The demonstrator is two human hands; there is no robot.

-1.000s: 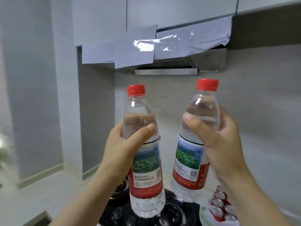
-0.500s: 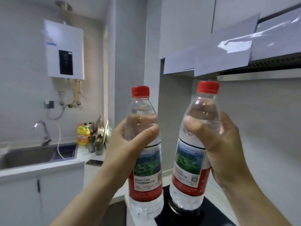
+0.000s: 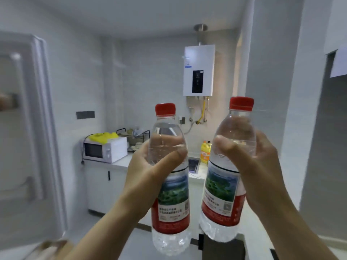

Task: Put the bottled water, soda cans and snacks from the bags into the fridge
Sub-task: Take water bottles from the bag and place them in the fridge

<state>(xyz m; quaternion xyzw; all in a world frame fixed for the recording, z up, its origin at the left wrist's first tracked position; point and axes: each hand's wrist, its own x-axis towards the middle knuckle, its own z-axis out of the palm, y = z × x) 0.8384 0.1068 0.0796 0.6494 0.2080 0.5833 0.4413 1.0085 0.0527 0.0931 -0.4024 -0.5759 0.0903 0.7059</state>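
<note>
two water bottles held upright in mid-air, red caps up

the left hand (image 3: 148, 177) curls fingers and thumb round the left bottle (image 3: 173, 199) above its label; the right hand (image 3: 262, 166) grips the right bottle (image 3: 221, 192) likewise. the left stands near vertical, the right tips its cap slightly rightward. both are capped and full of clear water. since half a second ago the view has swung left: the water heater (image 3: 199, 70) now sits behind the bottles, and a microwave (image 3: 105, 150) and blurred white door (image 3: 28, 119) have appeared.
</note>
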